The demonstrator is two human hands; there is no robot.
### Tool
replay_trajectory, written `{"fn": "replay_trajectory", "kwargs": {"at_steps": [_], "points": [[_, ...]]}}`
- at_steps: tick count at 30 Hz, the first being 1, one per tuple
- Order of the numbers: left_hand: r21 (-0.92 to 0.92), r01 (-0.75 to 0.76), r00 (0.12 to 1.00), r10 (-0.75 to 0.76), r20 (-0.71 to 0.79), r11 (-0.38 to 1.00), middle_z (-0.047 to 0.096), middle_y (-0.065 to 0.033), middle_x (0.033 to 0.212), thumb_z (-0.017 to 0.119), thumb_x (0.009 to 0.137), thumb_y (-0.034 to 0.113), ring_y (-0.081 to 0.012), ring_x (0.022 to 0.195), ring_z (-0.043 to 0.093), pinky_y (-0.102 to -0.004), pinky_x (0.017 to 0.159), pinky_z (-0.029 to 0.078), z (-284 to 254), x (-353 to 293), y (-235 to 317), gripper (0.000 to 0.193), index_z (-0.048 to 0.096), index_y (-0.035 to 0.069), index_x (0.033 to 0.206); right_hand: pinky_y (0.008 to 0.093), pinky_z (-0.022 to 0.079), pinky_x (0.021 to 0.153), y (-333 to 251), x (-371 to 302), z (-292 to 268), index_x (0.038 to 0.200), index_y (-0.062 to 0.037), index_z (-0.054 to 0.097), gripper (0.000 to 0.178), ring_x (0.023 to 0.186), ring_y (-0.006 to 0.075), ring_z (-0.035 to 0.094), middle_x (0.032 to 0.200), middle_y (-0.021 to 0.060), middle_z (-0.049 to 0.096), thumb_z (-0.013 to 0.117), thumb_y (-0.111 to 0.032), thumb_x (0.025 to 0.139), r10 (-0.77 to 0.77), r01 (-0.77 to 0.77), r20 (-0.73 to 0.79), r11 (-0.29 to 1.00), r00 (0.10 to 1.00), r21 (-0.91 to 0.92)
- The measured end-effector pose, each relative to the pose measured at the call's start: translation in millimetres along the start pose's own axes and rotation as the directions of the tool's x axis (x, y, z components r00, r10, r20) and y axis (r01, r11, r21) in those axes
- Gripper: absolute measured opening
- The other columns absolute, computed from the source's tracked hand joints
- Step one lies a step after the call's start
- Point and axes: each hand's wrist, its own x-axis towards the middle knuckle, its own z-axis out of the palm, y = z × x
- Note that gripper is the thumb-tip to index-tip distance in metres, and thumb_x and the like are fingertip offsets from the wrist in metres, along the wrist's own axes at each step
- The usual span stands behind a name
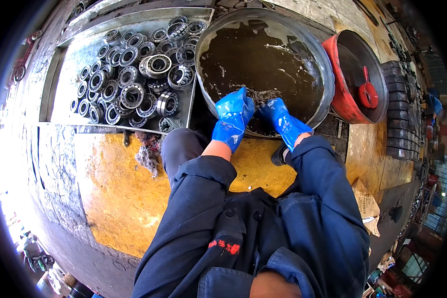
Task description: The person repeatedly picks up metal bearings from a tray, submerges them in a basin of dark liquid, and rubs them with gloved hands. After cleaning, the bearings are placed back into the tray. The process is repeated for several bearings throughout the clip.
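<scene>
A wide round metal basin (pixel 327 82) stands in front of me, holding brown, murky liquid (pixel 258 54). Both hands wear blue rubber gloves and are at its near edge. My left hand (pixel 235 111) is closed in a fist above the liquid, next to the near-left rim. Beside it, my right hand (pixel 282 116) reaches down inside the near rim with its fingers curled. What either hand grips is hidden by the gloves. The liquid looks stirred and foamy just beyond the hands. Left of the basin, a shallow metal tray (pixel 64 94) carries many roller bearings (pixel 129 74), some piled up.
Right of the basin stands a red tub (pixel 338 82) with a red long-handled scoop (pixel 367 94) inside. Farther right is a row of dark ribbed blocks (pixel 398 111). Dirty rags (pixel 146 156) lie by my left knee on a yellow board (pixel 114 193). Torn brown paper (pixel 366 206) lies at right.
</scene>
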Motion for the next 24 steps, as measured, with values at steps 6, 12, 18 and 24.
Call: {"fn": "replay_trajectory", "kwargs": {"at_steps": [6, 12, 18, 24], "points": [[0.007, 0.032, 0.999, -0.032, -0.020, 0.999, 0.075, -0.0139, 0.103, 0.058, 0.091, 0.027, -0.0361, 0.094, 0.072, -0.0500, 0.081, 0.057, 2.5, -0.8, -12.0, 0.034, 0.068, 0.015, 0.121, 0.0447, 0.054, 0.087, 8.0, -25.0, 37.4, 0.115, -0.0070, 0.074, 0.042, 0.110, 0.0409, 0.068, 0.115, 0.0239, 0.071, 0.072, -0.037, 0.086, 0.306, -0.020, -0.102, 0.373, 0.947, 0.928], [0.010, 0.005, 0.999, -0.005, 0.032, 1.000, 0.074, -0.0145, 0.105, 0.059, 0.091, 0.025, -0.0359, 0.096, 0.071, -0.0483, 0.080, 0.057, 6.8, 4.1, -0.7, 0.030, 0.068, 0.015, 0.118, 0.0442, 0.056, 0.091, 15.4, 18.4, 41.4, 0.129, -0.0193, 0.068, 0.041, 0.116, 0.0340, 0.067, 0.126, 0.0114, 0.071, 0.063, -0.038, 0.093, 0.030, -0.002, -0.116, 0.973, 0.993, 0.233], [0.001, -0.010, 1.000, 0.010, 0.015, 1.000, 0.074, -0.0136, 0.106, 0.058, 0.091, 0.026, -0.0354, 0.097, 0.071, -0.0490, 0.082, 0.057, 6.3, 0.8, -7.5, 0.032, 0.068, 0.016, 0.119, 0.0428, 0.053, 0.094, -2.5, -23.1, 2.3, 0.116, -0.0171, 0.076, 0.036, 0.114, 0.0336, 0.068, 0.118, 0.0134, 0.073, 0.064, -0.042, 0.093, 0.136, -0.084, -0.121, 0.929, 0.983, 0.360], [-0.007, 0.008, 1.000, -0.008, 0.013, 1.000, 0.074, -0.0137, 0.108, 0.056, 0.092, 0.029, -0.0357, 0.099, 0.071, -0.0501, 0.084, 0.056, 2.4, 0.2, -2.7, 0.034, 0.067, 0.016, 0.121, 0.0448, 0.054, 0.086, 7.8, -26.2, 34.8, 0.111, -0.0145, 0.077, 0.033, 0.109, 0.0400, 0.068, 0.118, 0.0175, 0.072, 0.067, -0.037, 0.090, 0.259, 0.014, -0.252, 0.671, 0.932, 0.741]]}}
